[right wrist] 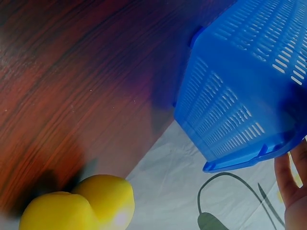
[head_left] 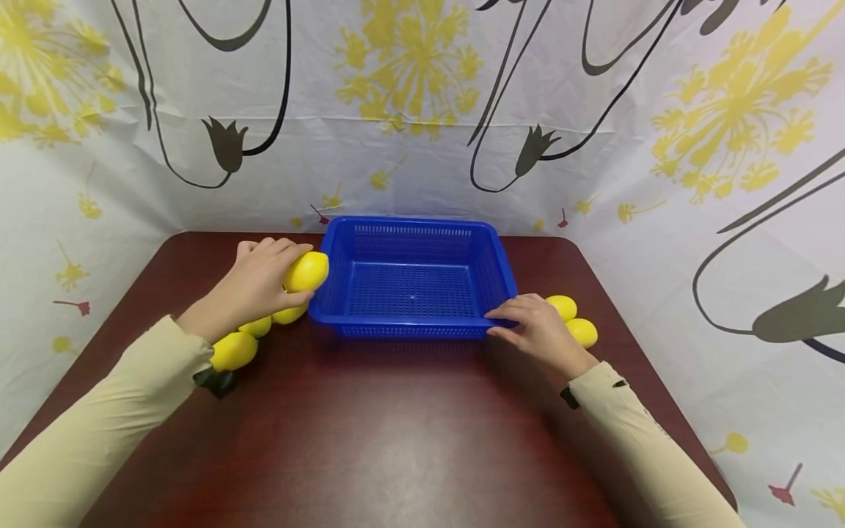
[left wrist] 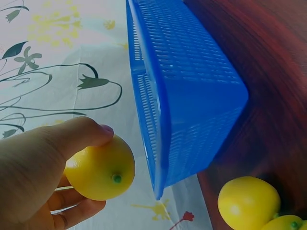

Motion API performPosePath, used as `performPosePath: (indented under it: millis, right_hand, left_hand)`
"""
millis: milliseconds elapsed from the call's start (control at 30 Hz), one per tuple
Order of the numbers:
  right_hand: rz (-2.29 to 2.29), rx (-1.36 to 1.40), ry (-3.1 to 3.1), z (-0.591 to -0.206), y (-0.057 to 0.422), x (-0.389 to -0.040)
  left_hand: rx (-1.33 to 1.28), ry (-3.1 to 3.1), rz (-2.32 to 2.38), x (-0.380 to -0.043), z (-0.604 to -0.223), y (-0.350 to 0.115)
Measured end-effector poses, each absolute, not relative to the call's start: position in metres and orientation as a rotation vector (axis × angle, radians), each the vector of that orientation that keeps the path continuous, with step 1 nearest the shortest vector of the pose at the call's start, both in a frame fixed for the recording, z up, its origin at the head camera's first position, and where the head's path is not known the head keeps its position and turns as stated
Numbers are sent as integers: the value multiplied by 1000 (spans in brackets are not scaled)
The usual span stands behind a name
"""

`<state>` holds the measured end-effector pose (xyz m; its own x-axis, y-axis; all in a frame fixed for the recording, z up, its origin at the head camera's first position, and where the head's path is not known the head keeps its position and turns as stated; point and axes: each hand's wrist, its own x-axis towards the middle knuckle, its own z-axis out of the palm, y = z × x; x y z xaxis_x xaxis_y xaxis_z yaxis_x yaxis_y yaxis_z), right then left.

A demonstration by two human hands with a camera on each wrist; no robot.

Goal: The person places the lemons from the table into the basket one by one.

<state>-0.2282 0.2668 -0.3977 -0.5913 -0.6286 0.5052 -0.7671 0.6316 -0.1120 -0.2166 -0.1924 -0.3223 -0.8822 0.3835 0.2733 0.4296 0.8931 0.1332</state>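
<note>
My left hand (head_left: 267, 277) grips a yellow lemon (head_left: 307, 271) beside the left rim of a blue plastic basket (head_left: 412, 323). In the left wrist view the lemon (left wrist: 103, 168) sits between thumb and fingers, apart from the basket's side (left wrist: 192, 110). The basket holds nothing that I can see. At its near right corner, my right hand (head_left: 538, 326) pinches the rim, fingers over the edge and thumb in front. From the right wrist, only part of that hand (right wrist: 295, 184) shows at the rim.
Several lemons (head_left: 234, 352) lie on the dark red table (head_left: 396, 425) under and beside the left forearm. Two more lemons (head_left: 582, 333) rest right of the basket, close to the right hand. A patterned cloth (head_left: 409, 176) hangs behind and along both sides.
</note>
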Motion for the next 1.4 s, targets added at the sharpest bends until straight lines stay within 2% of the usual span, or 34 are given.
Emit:
performPosePath:
  millis: [667, 1400]
  right_hand:
    - [529, 1096, -2405, -398, 265, -226]
    - [571, 1074, -2450, -395, 268, -227]
  left_hand:
    - [-688, -2877, -357, -257, -296, -156]
    - [-844, -2916, -505, -316, -251, -77]
